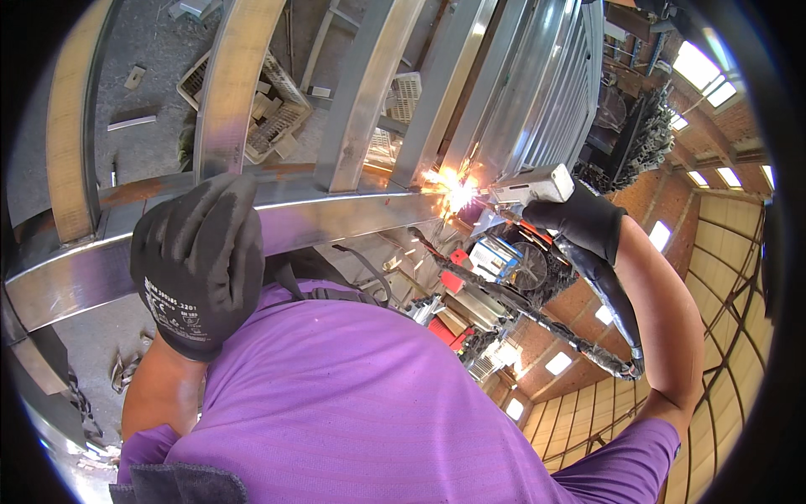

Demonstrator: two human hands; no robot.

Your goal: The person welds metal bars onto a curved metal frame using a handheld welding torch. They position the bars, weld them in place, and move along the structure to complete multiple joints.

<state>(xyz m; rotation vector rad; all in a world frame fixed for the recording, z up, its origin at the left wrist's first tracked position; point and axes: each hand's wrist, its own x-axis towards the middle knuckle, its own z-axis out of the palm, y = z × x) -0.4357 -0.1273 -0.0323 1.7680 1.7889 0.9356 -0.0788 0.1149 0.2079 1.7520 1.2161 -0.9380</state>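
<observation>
A long frame of shiny metal tubing crosses in front of me, its bottom rail joined to several upright bars. My left hand, in a black work glove, is closed over the rail at the left, fingers curled down and partly hidden. My right hand, also gloved, grips a boxy, light-coloured welding gun. The gun's tip meets the rail near the foot of an upright, where a bright burst of sparks hides the joint. A thick dark cable hangs from below my right hand.
Behind the bars, a plastic crate of metal offcuts stands on the concrete floor, with a paler crate beside it. Loose metal pieces lie to the left. Below the rail are hoses and a round fan-like thing.
</observation>
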